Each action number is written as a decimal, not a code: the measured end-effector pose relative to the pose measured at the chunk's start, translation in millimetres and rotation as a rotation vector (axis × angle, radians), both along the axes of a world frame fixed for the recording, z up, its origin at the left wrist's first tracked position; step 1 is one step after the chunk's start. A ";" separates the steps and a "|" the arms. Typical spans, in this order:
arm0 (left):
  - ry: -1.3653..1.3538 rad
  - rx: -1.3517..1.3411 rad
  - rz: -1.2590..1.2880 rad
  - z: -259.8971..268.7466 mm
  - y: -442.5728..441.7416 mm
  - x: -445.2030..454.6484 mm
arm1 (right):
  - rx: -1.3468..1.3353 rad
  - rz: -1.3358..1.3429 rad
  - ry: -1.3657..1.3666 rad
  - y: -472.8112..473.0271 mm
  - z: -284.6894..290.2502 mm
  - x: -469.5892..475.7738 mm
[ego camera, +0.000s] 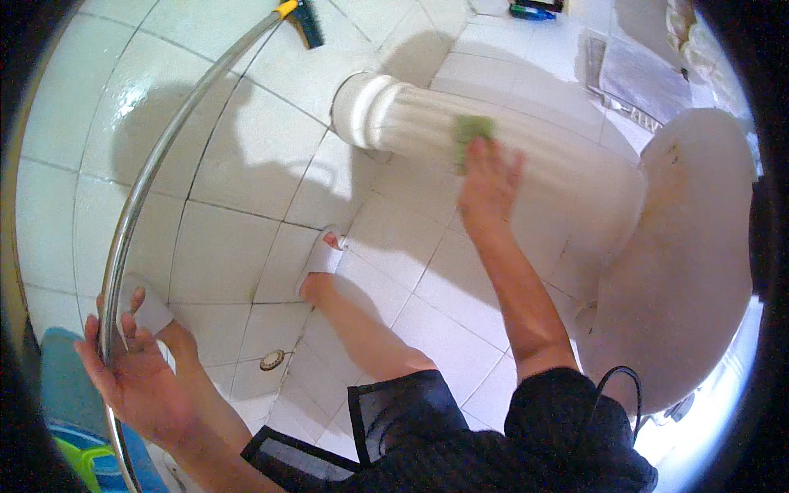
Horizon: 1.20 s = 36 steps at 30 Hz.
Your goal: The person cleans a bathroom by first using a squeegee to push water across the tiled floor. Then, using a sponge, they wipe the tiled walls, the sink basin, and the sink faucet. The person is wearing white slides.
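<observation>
My right hand [490, 185] presses a green scouring pad [473, 128] against the fluted white pedestal [425, 114] of a washbasin. Hand and pad are blurred. The outside of the basin's bowl [684, 259] fills the right side, with brownish marks on it. At the lower left, my left hand [148, 394] loosely grips a shiny metal pole [151, 163], its fingers partly spread around it. The pole reaches up to a yellow collar [285, 8] and a dark brush-like head [308, 28], partly cut off by the top edge.
White floor tiles [222, 259] look wet in places. A round floor drain [272, 360] sits between my slippered feet. Blue containers and a green item [77, 462] stand at lower left. Near the top lie a blue-green object [531, 12] and a grey cloth-like item [644, 77].
</observation>
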<state>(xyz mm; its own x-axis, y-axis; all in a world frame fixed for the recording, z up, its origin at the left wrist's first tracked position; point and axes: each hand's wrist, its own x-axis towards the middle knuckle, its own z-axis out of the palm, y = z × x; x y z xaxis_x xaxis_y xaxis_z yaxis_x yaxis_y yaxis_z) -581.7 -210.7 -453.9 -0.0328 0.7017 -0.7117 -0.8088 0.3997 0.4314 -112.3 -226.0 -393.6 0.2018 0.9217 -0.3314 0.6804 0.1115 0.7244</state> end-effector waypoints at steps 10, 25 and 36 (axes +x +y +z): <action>0.067 0.073 -0.096 -9.4 -4.2 -7.2 | 0.077 0.194 -0.247 35.5 -11.4 18.2; -0.121 0.112 -0.098 -6.9 1.5 5.2 | -0.194 -0.233 -0.357 98.9 43.9 30.9; 0.096 0.114 -0.144 -3.1 5.5 29.2 | -0.477 -0.468 0.160 153.5 -226.0 152.2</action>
<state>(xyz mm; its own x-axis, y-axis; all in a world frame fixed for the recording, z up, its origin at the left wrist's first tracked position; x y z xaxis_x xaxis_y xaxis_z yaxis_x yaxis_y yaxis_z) -552.5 -205.3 -457.0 0.0093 0.7801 -0.6255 -0.6999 0.4519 0.5531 39.9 -72.5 -619.6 0.4582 0.4951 -0.7382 0.8292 0.0611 0.5556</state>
